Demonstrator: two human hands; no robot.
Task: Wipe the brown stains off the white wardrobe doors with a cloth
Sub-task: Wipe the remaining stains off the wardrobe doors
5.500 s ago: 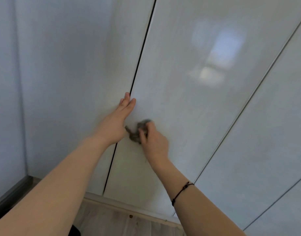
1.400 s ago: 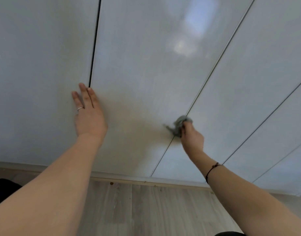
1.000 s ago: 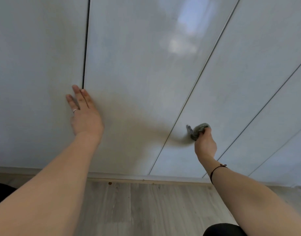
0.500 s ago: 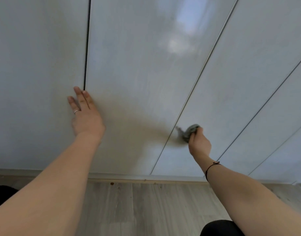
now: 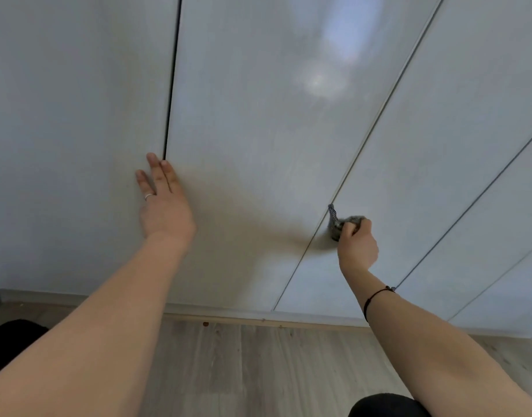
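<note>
Two bare forearms reach up from the wood floor (image 5: 258,371). The left hand (image 5: 164,206) lies flat and spread across a door seam, holding nothing. The right hand (image 5: 356,243) is fisted around a small grey cloth (image 5: 337,225), pressed to the white wardrobe door (image 5: 258,115) beside another seam. The cloth looks soft and light; bunched in the fingers seems best.

left hand (image 5: 164,210) lies flat, fingers extended, on the glossy white wardrobe doors (image 5: 258,130) beside a dark vertical gap. right hand (image 5: 357,245) presses a bunched grey cloth (image 5: 338,225) against a door seam.
</note>
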